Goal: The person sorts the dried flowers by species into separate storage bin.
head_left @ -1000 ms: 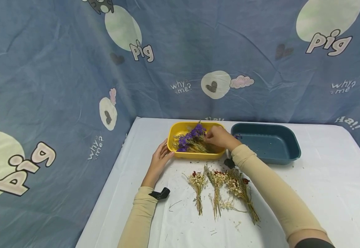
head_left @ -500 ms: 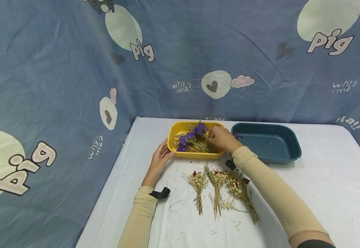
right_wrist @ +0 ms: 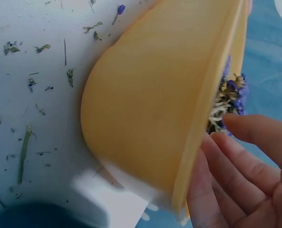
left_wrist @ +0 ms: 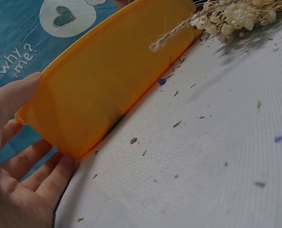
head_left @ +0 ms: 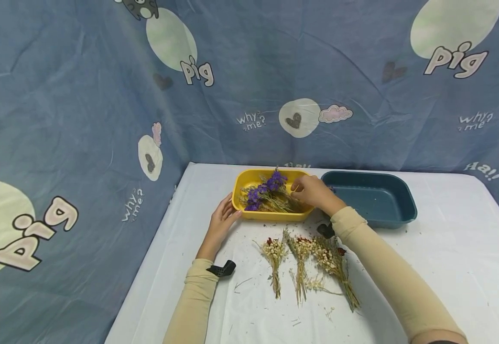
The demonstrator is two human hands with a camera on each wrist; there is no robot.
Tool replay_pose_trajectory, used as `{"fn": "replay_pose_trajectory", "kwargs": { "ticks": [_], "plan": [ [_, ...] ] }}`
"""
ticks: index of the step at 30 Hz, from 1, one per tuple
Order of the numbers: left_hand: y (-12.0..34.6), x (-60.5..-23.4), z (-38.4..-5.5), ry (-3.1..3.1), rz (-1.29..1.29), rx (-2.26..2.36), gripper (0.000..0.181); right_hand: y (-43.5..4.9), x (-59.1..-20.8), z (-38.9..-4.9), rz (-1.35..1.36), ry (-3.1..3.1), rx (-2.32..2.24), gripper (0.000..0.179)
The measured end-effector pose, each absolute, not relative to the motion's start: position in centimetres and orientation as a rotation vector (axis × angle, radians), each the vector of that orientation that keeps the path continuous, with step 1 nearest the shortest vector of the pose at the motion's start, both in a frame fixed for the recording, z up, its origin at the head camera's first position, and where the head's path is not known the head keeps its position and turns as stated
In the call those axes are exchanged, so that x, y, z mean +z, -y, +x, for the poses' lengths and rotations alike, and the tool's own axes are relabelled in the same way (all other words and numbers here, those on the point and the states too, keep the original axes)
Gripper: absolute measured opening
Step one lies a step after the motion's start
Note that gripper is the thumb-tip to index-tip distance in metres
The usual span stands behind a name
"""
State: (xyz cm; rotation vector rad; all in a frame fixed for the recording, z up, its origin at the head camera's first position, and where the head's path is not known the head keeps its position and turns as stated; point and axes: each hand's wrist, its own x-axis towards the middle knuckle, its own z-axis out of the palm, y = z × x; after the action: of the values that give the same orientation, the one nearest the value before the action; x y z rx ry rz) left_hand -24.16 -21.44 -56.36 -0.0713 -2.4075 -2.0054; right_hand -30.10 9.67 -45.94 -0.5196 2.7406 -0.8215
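Observation:
A yellow plastic bin [head_left: 271, 216] stands near the back of the table with dried purple flowers [head_left: 255, 195] lying in it, stems toward the right. My left hand [head_left: 221, 220] rests against the bin's left end; in the left wrist view its thumb touches the rim and its fingers reach toward the base. Over the right end hangs my right hand [head_left: 311, 191]. In the right wrist view its thumb and fingers [right_wrist: 248, 168] are slightly apart beside the flowers, holding nothing visible, with some fingertips hidden behind the rim.
A dark teal bin [head_left: 374, 198] with a few purple bits stands right of the yellow one. In front lie dried bouquets: a left one [head_left: 274, 263], a middle one [head_left: 300, 267] and a right one [head_left: 333, 263]. Stem scraps litter the white table [head_left: 456, 267]; a patterned curtain hangs behind.
My right hand has moved slightly right, away from the purple flowers, which shifted a little and now lie apart from it. The left hand has stayed at the bin's left end.

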Motion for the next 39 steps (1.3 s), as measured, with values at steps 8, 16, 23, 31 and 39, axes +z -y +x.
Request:
{"fn": "replay_pose_trajectory", "kwargs": {
  "ticks": [8, 16, 23, 31, 39],
  "plan": [
    [21.5, -56.4, -24.2, 2.398, -0.062, -2.026, 0.069, -12.4, -45.4, -29.1, -0.538, -2.711, -1.040, 0.030],
    [21.4, -56.4, -24.2, 2.381, -0.046, -2.035, 0.065, -16.4, -44.9, -27.9, -0.468, -2.758, -1.292, 0.030],
    [21.5, -56.3, -24.2, 2.344, -0.068, -2.028, 0.060, -21.0, -44.9, -25.8, -0.380, -2.865, -1.425, 0.044],
    [21.6, -56.2, -24.0, 2.298, -0.085, -2.038, 0.055, -26.4, -45.1, -23.4, -0.152, -2.960, -1.513, 0.051],
    [21.6, -56.0, -23.9, 2.267, -0.084, -2.084, 0.054, -30.8, -46.7, -21.1, 0.093, -2.899, -1.607, 0.069]
  ]
}}
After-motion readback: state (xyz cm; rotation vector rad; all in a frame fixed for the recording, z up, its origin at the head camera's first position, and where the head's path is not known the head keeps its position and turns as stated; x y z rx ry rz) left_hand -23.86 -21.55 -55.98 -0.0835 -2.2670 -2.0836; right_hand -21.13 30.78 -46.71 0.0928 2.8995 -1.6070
